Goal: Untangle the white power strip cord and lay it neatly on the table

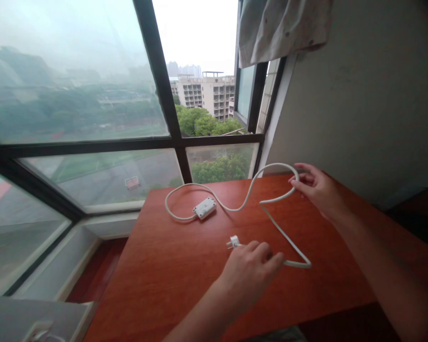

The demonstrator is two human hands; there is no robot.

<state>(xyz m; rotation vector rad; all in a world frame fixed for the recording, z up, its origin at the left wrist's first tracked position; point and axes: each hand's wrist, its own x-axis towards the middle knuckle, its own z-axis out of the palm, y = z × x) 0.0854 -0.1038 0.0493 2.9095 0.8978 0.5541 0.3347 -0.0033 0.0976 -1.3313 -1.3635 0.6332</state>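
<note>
A white extension cord [237, 209] runs in loose bends over a reddish-brown wooden table [185, 280]. Its small white socket block [204, 208] lies toward the table's far left. The white plug [233, 242], prongs pointing left, sticks out past the fingers of my left hand [253, 266]. That hand is closed around the cord just behind the plug, low over the table's middle. My right hand [316, 187] pinches a raised loop of the same cord between thumb and fingers near the far right edge. Between the hands the cord sags and bends sharply.
Behind the table stands a dark-framed window [173, 142], one pane swung open at the right. A pale curtain [281, 28] hangs above it. A grey wall [364, 104] is on the right. At lower left a wall socket [39, 332] has something white at it.
</note>
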